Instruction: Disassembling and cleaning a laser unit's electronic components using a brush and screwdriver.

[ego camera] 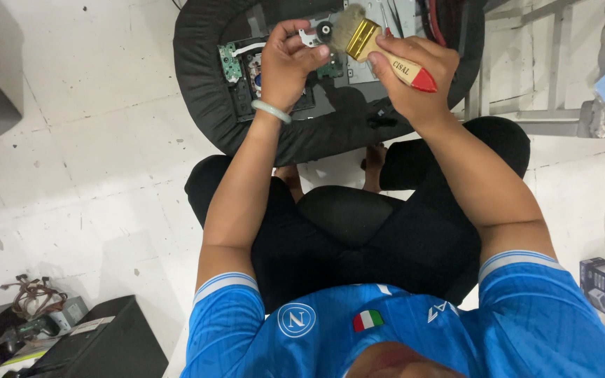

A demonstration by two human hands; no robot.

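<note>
Two bare hands meet above a round black stool seat [211, 105] that serves as a bench. The left hand [285, 66], a pale green bangle [271, 110] on its wrist, pinches a small white part with a black wheel [320, 31] between thumb and fingertips, lifted off the seat so its face turns toward the bristles. The right hand [414, 77] is wrapped closed around the wooden handle of a paintbrush [369, 42], red tip pointing back past the thumb, brass ferrule forward, and the bristle head lies against the small part, seemingly to sweep dust from it. Directly beneath, an opened electronic unit with a green circuit board [230, 61] lies on the seat, close enough that the part stays over its housing. Thin tools [390, 15] lie at the far edge. The person's feet rest on the white tiled floor [92, 154] under the seat.
</note>
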